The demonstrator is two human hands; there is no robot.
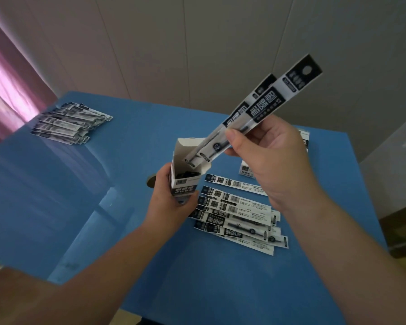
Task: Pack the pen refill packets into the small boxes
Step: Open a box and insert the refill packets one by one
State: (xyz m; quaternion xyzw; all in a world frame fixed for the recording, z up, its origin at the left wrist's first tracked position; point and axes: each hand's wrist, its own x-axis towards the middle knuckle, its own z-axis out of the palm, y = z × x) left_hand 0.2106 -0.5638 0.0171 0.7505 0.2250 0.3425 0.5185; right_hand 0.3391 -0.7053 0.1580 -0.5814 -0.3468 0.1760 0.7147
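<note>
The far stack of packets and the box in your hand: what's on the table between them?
Head view: only bare blue table between the far stack and the box.

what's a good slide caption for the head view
Right hand feeds refill packets into the small box held by left hand.

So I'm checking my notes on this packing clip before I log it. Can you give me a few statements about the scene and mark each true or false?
1. The left hand holds the small box upright with its top flap open. True.
2. The right hand is empty. False: it pinches refill packets whose lower ends sit in the box mouth.
3. Loose packets lie on the blue table below the right hand. True.
4. The far-left pile of packets sits inside a box. False: it lies bare on the table.
</note>
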